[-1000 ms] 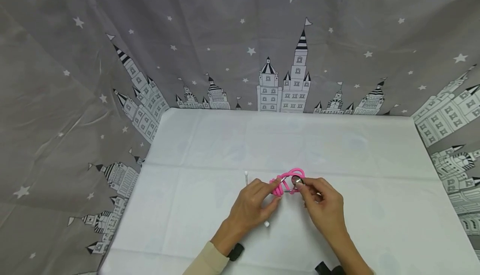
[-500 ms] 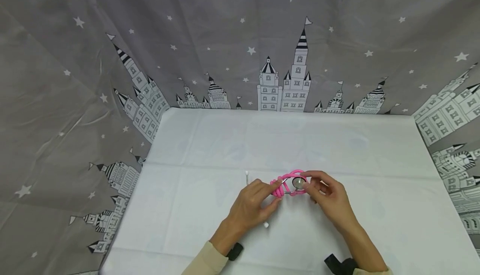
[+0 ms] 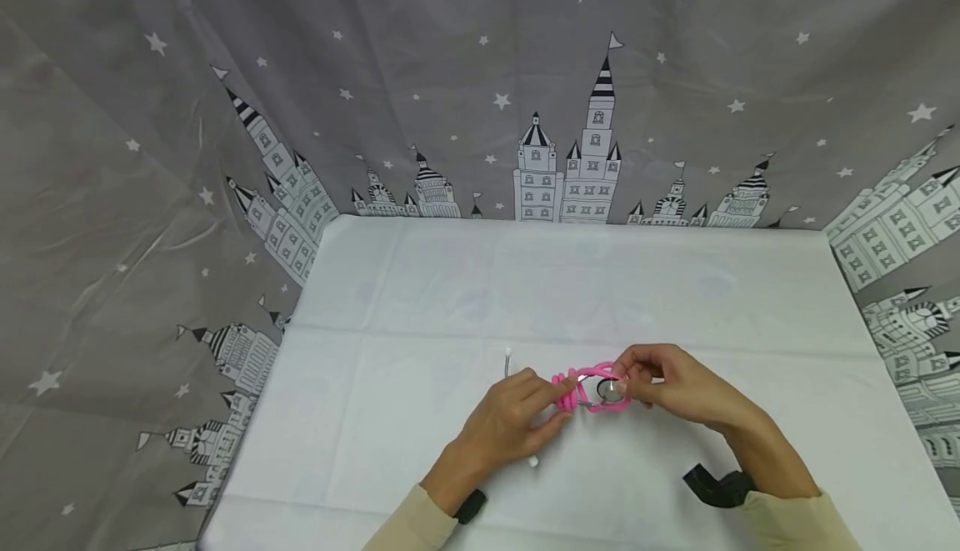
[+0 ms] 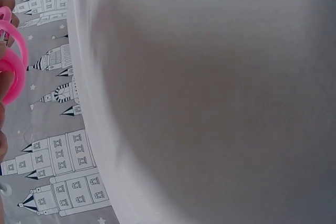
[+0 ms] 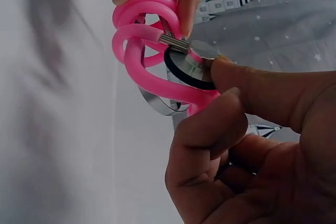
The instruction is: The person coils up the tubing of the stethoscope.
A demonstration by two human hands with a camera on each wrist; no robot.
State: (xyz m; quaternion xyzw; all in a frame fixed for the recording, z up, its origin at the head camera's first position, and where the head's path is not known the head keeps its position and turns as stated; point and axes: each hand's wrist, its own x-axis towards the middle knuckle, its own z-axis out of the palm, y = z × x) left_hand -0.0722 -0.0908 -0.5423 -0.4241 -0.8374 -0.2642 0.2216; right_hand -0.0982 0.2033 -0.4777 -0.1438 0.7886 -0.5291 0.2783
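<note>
A stethoscope with pink tubing (image 3: 567,399) is wound into a coil over the white table. My left hand (image 3: 504,419) grips the coil at its left end, with fingertips on both sides of the loops in the right wrist view. At the other end, my right hand (image 3: 678,380) pinches the stethoscope around the metal chest piece (image 5: 200,56); the thumb lies on its edge and the curled index finger is by the tubing. The chest piece has a black rim and sits inside a pink loop. Two white ear tips (image 3: 533,461) stick out on either side of my left hand.
A white cloth (image 3: 420,284) covers the table. Grey fabric (image 3: 450,76) printed with castles and stars hangs behind and at the sides. A black wrist camera mount (image 3: 720,488) sits on the right forearm, close above the table.
Both hands and the stethoscope have shifted a little right and toward me. The right hand has let its fingers spread, then closed again on the chest-piece end, its forearm swinging outward.
</note>
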